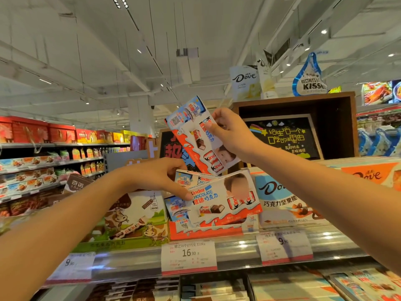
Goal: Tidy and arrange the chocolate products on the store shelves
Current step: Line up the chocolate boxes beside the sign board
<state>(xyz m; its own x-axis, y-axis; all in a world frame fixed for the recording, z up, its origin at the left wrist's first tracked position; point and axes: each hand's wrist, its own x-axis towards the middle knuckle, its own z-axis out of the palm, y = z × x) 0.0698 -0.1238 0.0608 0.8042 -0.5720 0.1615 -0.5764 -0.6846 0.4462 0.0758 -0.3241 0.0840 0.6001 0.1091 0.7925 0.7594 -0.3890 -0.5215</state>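
Head view: two bare hands are raised in front of a store shelf (234,255) stocked with chocolate. The right hand (233,132) is curled round the upper edge of a Kinder chocolate box (196,135), which is held in the air above the shelf, tilted with its long side running diagonally down to the right. The left hand (159,175) is seen lower and to the left; its thumb and fingers pinch the upper left corner of a second Kinder box (219,200), which stands tilted at the front of an orange-and-white display tray (206,232) on the shelf. Another Kinder box (198,178) is partly visible just behind it. To the left of the tray a carton printed with cartoon cows (134,220) is placed, and to the right a pale blue Dove carton (280,203). Along the shelf edge, price labels are fixed, among them a label reading 16.90 (188,256) directly below the tray. More boxes are seen on the shelf below, too blurred to be read.
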